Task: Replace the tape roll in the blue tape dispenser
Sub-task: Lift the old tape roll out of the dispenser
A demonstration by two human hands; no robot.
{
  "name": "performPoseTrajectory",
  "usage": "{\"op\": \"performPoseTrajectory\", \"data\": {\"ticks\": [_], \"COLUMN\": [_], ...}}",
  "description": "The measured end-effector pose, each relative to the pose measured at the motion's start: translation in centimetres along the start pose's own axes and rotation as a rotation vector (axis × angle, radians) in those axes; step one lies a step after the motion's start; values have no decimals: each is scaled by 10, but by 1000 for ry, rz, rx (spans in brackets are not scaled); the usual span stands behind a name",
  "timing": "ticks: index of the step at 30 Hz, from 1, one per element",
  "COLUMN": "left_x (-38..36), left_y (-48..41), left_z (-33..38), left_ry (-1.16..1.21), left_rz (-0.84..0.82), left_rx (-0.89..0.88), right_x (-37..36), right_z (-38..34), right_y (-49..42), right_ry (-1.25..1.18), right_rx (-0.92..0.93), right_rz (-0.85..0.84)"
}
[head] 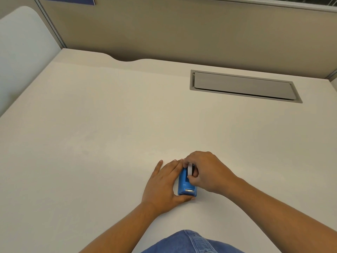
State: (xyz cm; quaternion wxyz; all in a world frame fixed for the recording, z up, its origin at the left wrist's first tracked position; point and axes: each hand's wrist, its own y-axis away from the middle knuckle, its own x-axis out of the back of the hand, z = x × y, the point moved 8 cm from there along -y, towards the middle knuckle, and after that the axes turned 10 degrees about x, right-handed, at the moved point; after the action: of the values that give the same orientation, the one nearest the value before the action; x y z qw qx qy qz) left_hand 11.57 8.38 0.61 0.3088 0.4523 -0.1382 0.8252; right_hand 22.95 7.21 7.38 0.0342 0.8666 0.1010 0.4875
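The blue tape dispenser (184,187) rests on the white desk (109,143), its metal cutter end pointing toward me. My left hand (162,185) braces the dispenser from the left, thumb hooked under the near end and fingers flat along its side. A whitish tape roll (190,169) stands on edge in the dispenser's far part, half above the body. My right hand (206,172) pinches this roll from the right with thumb and fingers. Whether the roll is seated in its cradle is hidden by my fingers.
A grey cable hatch (244,86) is set flush in the desk at the far right. A beige partition wall (182,30) closes the back, with a curved notch (125,60) in the desk's rear edge. A white panel (23,52) stands at the left.
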Motion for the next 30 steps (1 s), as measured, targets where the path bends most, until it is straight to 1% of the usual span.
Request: {"op": "performPoseTrajectory", "data": {"ticks": [7,20,22,25,30], "left_x": [3,6,6,5,2], "left_y": [1,2,1,-1,0], "left_z": [1,3,3,2,1], "left_ry": [34,41,47,47,39], "left_rz": [38,61,65,60,44], "left_rx": [23,5,5,12,19], "right_x": [0,3,10,29,34], "right_z": [-2,-6,-12,-29,-36], "right_y": [-3,-4,-3,-9,-11], "right_ry": [16,17,-18,-30,-26], "right_rx": [-8,-40,-34,33,32], "right_rz": [-36,-76,-33,59,34]}}
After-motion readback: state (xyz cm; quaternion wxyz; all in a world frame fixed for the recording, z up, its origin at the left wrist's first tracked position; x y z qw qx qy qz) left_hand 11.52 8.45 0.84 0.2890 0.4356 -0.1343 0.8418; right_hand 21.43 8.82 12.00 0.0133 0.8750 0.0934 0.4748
